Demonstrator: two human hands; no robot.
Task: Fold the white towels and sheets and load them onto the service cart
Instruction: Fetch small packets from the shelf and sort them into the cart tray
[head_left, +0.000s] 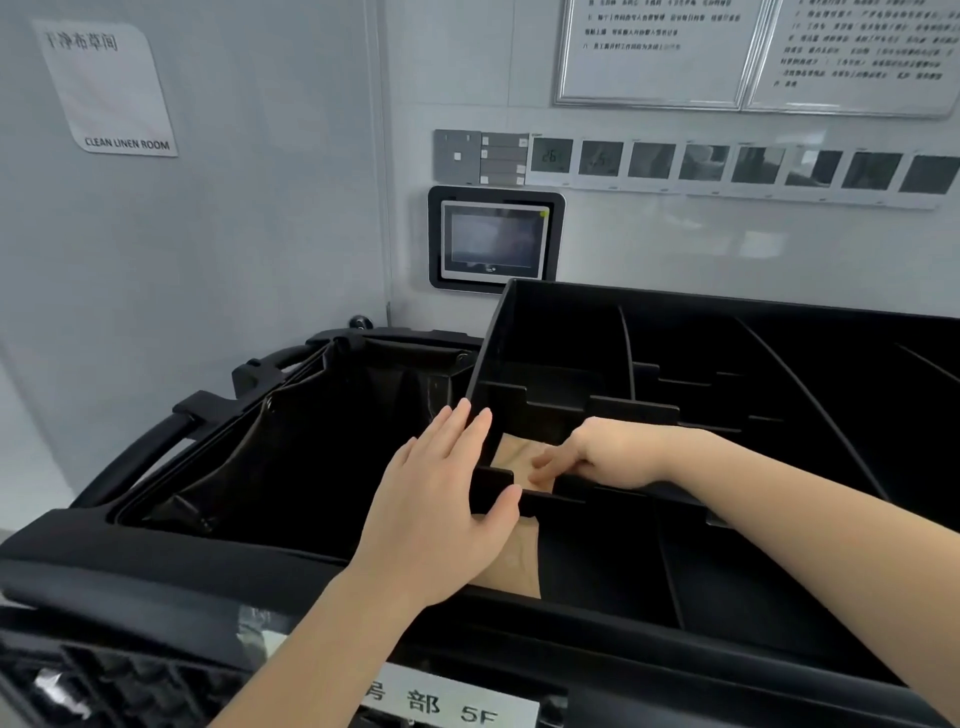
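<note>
No white towel or sheet is in view. The black service cart fills the lower frame, with a divided black top tray on its right half. My left hand lies flat against the tray's left wall, fingers spread on the outside and thumb hooked over a low divider. My right hand reaches down into the front-left compartment, its bent fingertips touching a flat tan patch at the bottom. Whether the fingers pinch it is hidden.
A black fabric bag hangs open in the cart's left half. A label reading 5F is on the cart's front. The wall behind carries a touchscreen panel, switches, framed notices and a "Clean Linen Room" sign.
</note>
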